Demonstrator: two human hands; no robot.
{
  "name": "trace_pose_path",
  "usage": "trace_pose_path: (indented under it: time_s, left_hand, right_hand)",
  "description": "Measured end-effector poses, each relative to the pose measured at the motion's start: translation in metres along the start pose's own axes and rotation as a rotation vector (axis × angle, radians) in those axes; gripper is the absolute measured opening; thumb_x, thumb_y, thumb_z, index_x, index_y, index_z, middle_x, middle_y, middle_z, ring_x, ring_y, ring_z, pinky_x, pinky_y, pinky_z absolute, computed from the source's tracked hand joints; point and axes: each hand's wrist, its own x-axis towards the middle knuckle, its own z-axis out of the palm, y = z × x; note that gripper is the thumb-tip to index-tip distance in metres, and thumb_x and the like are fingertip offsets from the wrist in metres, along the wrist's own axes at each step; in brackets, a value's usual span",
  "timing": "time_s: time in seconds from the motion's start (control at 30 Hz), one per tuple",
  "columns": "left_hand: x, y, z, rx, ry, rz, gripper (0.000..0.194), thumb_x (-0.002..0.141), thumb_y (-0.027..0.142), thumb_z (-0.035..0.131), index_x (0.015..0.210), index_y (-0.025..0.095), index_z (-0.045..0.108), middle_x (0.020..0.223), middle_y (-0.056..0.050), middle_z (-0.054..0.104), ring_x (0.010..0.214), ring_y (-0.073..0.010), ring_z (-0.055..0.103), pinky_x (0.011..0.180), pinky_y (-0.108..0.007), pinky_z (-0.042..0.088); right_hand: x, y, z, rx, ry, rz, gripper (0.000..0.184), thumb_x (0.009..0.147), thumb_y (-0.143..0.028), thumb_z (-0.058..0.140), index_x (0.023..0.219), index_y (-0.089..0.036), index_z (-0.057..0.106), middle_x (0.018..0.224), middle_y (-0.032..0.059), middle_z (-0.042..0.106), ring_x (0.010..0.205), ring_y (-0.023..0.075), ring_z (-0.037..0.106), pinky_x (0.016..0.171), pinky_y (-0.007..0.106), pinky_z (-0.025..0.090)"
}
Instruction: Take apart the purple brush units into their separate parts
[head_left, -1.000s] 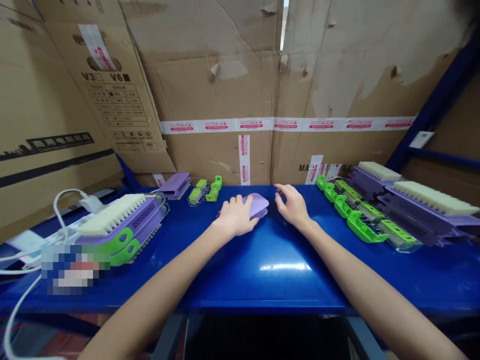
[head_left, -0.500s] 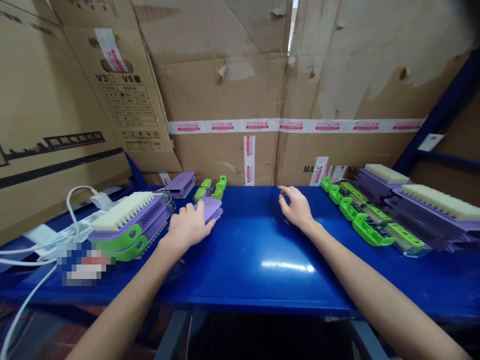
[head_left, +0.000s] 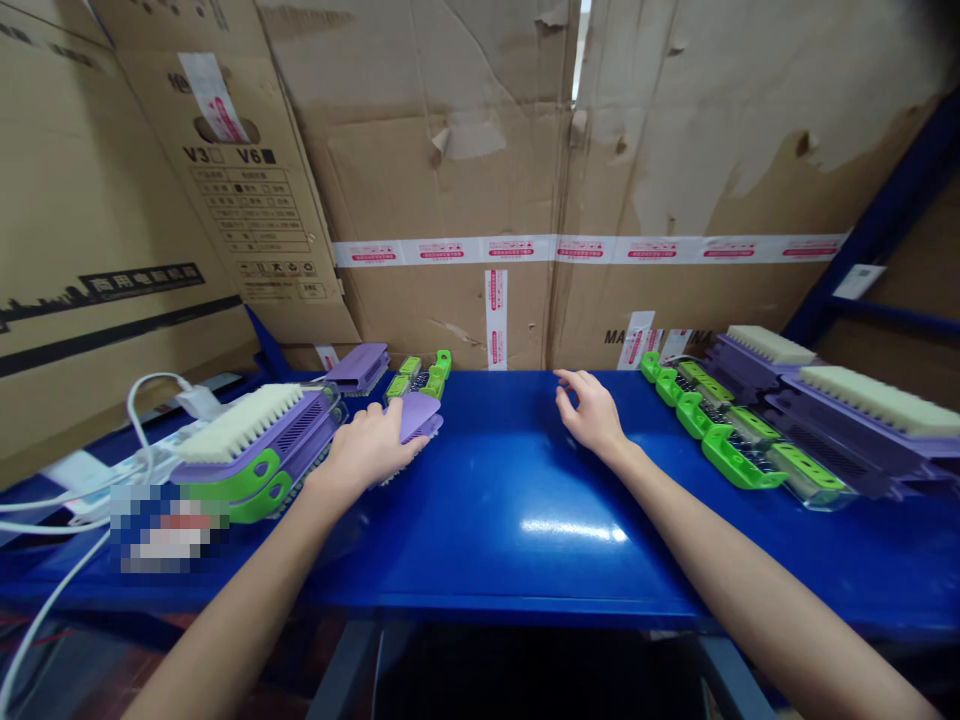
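My left hand (head_left: 367,445) is closed over a purple plastic brush part (head_left: 420,415), its thumb along the right side. A spiky lower edge shows beneath that part; the palm hides much of it. Close behind lie another purple part (head_left: 360,368) and a clear piece with green caps (head_left: 403,380) beside a green handle-like piece (head_left: 438,372). To the left is a stack of purple brushes (head_left: 300,425) with cream bristles and green ends. My right hand (head_left: 589,410) rests on the blue table (head_left: 487,540), fingers loosely bent and apart, holding nothing.
On the right stand purple brush bodies with cream bristle blocks (head_left: 877,400), beside green pieces (head_left: 739,460) and clear green-capped pieces (head_left: 810,475). White cables (head_left: 139,420) and a power strip run along the left. Cardboard walls (head_left: 450,180) close off the back.
My left hand has shifted slightly left and toward me, and more of the purple brush part's spiky underside shows below it. My right hand stays in place.
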Motion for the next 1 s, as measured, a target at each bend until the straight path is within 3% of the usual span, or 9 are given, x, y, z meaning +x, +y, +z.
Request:
trace_pose_path:
  time_s: [0.13, 0.27, 0.43, 0.57, 0.8, 1.0]
  left_hand:
    - [0.008, -0.008, -0.004, -0.109, -0.047, 0.043, 0.082, 0.080, 0.069, 0.038, 0.141, 0.014, 0.039, 0.128, -0.020, 0.057, 0.110, -0.0373, 0.058, 0.085, -0.042, 0.046]
    - [0.011, -0.015, -0.014, -0.349, -0.201, 0.197, 0.089, 0.071, 0.079, 0.041, 0.137, 0.020, 0.049, 0.134, -0.011, 0.057, 0.115, -0.0318, 0.057, 0.089, -0.034, 0.045]
    - [0.010, -0.017, -0.023, -0.575, -0.379, 0.342, 0.073, 0.075, 0.078, 0.038, 0.108, 0.021, 0.068, 0.109, -0.005, 0.070, 0.098, -0.0268, 0.063, 0.081, -0.030, 0.046]
    - [0.016, -0.023, -0.018, -0.665, -0.366, 0.306, 0.067, 0.078, 0.075, 0.037, 0.102, 0.023, 0.070, 0.112, -0.001, 0.069, 0.101, -0.0254, 0.062, 0.082, -0.028, 0.046]
    - [0.019, -0.024, -0.013, -0.583, -0.201, 0.219, 0.073, 0.071, 0.073, 0.051, 0.121, 0.020, 0.063, 0.121, -0.007, 0.065, 0.104, -0.0277, 0.061, 0.086, -0.031, 0.047]
    - [0.011, -0.019, -0.020, -0.674, -0.250, 0.330, 0.064, 0.070, 0.066, 0.056, 0.113, 0.020, 0.067, 0.094, -0.003, 0.071, 0.085, -0.0235, 0.064, 0.071, -0.027, 0.047]
  right_hand:
    - [0.000, 0.000, 0.000, 0.003, 0.000, 0.007, 0.030, 0.087, -0.025, 0.044, 0.109, -0.018, 0.063, 0.094, 0.0093, 0.066, 0.084, 0.0217, 0.061, 0.078, 0.036, 0.050]
    - [0.000, 0.000, 0.000, 0.004, -0.003, 0.004, 0.030, 0.087, -0.025, 0.044, 0.109, -0.018, 0.063, 0.094, 0.0096, 0.066, 0.084, 0.0220, 0.061, 0.079, 0.037, 0.050]
    - [0.000, 0.000, 0.000, 0.008, 0.000, 0.005, 0.031, 0.088, -0.026, 0.043, 0.110, -0.019, 0.063, 0.093, 0.0097, 0.066, 0.085, 0.0223, 0.061, 0.079, 0.037, 0.050]
    - [-0.001, 0.000, 0.000, 0.015, 0.008, 0.004, 0.030, 0.087, -0.026, 0.043, 0.110, -0.020, 0.063, 0.094, 0.0093, 0.066, 0.085, 0.0219, 0.061, 0.079, 0.037, 0.050]
    - [0.000, 0.000, -0.001, 0.006, 0.000, 0.002, 0.030, 0.087, -0.026, 0.043, 0.109, -0.020, 0.063, 0.092, 0.0091, 0.066, 0.084, 0.0219, 0.061, 0.078, 0.037, 0.050]
    - [0.000, -0.001, -0.001, -0.004, -0.002, 0.008, 0.030, 0.087, -0.026, 0.043, 0.108, -0.018, 0.063, 0.093, 0.0094, 0.066, 0.083, 0.0218, 0.061, 0.078, 0.037, 0.050]
